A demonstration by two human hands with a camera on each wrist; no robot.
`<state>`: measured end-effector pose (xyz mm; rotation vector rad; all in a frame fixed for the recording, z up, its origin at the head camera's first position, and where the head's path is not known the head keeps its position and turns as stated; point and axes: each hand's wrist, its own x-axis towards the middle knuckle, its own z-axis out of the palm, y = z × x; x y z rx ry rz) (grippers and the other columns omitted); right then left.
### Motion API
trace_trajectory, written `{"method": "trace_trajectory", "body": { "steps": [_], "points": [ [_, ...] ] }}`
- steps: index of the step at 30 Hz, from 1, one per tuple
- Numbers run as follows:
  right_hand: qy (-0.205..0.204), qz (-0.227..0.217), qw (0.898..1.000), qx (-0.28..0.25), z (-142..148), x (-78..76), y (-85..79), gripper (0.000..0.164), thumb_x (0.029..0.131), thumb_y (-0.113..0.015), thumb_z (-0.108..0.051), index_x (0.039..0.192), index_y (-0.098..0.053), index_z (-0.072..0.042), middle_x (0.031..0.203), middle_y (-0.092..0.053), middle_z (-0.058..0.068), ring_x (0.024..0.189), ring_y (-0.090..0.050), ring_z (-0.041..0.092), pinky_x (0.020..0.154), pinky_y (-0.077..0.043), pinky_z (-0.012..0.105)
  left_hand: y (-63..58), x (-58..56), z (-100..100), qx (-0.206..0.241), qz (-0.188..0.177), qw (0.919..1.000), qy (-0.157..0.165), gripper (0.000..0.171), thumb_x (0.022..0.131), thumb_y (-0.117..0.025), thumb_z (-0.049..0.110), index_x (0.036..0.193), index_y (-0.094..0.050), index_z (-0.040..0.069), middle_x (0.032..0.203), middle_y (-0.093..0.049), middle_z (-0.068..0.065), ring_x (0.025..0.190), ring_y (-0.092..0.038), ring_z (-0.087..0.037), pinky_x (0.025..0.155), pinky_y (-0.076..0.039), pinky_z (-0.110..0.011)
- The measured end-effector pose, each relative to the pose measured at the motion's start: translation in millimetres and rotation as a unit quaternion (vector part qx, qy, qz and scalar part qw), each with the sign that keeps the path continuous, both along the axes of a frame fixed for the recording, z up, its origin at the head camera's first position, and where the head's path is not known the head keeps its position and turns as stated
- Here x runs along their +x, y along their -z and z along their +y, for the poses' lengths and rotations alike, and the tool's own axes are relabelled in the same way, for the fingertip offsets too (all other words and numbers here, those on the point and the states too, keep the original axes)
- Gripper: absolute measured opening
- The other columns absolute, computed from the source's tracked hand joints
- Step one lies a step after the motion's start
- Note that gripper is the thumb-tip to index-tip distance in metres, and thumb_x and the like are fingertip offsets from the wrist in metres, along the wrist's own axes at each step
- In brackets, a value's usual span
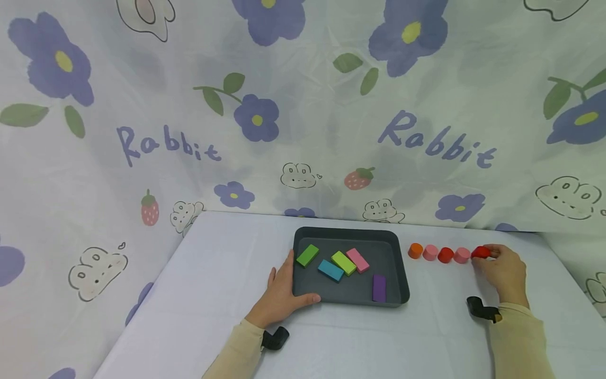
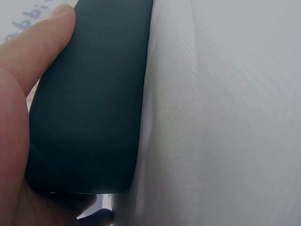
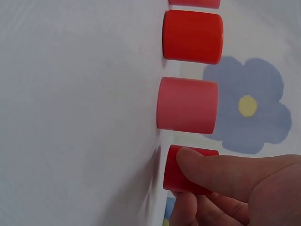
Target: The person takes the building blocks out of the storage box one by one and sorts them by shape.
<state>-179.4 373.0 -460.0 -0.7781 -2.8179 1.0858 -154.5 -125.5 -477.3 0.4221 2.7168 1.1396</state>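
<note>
My right hand (image 1: 504, 271) pinches a red cylinder block (image 3: 176, 175) between thumb and fingers, at the right end of a row. Beside it in that row stand a pink cylinder (image 1: 462, 256), another red cylinder (image 1: 445, 255), a second pink one (image 1: 430, 252) and an orange one (image 1: 415, 251). My left hand (image 1: 283, 295) rests against the near left corner of a dark grey tray (image 1: 350, 302), fingers straight along its left side and thumb on the front edge. The left wrist view shows the tray's outer wall (image 2: 94, 103) close up.
Inside the tray lie a green block (image 1: 307, 255), a blue block (image 1: 330, 270), a lime block (image 1: 343, 262), a pink block (image 1: 357, 260) and a purple block (image 1: 379, 288). A white cloth covers the table (image 1: 379, 342). Behind it hangs a patterned curtain (image 1: 312, 147).
</note>
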Motion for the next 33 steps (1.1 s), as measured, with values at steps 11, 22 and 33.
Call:
{"method": "trace_trajectory", "body": {
  "steps": [11,22,33],
  "points": [
    [-0.007,-0.015,1.0,-0.007,2,-2.2,2.9,0.056,0.093,-0.063,-0.012,0.137,-0.042,0.016,0.132,-0.047,0.039,0.116,-0.043,0.053,0.091,-0.042,0.062,0.1,-0.2,-1,0.0,0.004,1.0,0.004,0.125,0.082,-0.078,0.056,0.161,0.002,0.002,0.167,-0.013,-0.017,0.152,-0.017,-0.034,0.12,0.003,-0.058],
    [-0.004,-0.018,1.0,0.007,3,1.3,-1.0,0.058,0.093,-0.064,-0.013,0.14,-0.042,0.014,0.139,-0.044,0.038,0.124,-0.036,0.056,0.093,-0.042,0.064,1.5,-0.8,-1,-0.003,-0.002,1.0,0.0,0.126,0.081,-0.077,0.06,0.161,0.003,0.006,0.167,-0.011,-0.012,0.153,-0.015,-0.028,0.121,0.004,-0.055],
    [-0.015,0.033,0.999,0.034,-11,5.0,-20.0,0.051,0.095,-0.063,-0.014,0.139,-0.049,0.009,0.137,-0.051,0.034,0.107,-0.055,0.046,0.065,-0.047,0.038,0.0,-0.5,-1,-0.002,-0.004,1.0,0.001,0.126,0.081,-0.077,0.06,0.161,0.003,0.006,0.168,-0.011,-0.012,0.153,-0.015,-0.028,0.121,0.004,-0.055]
  ]
}}
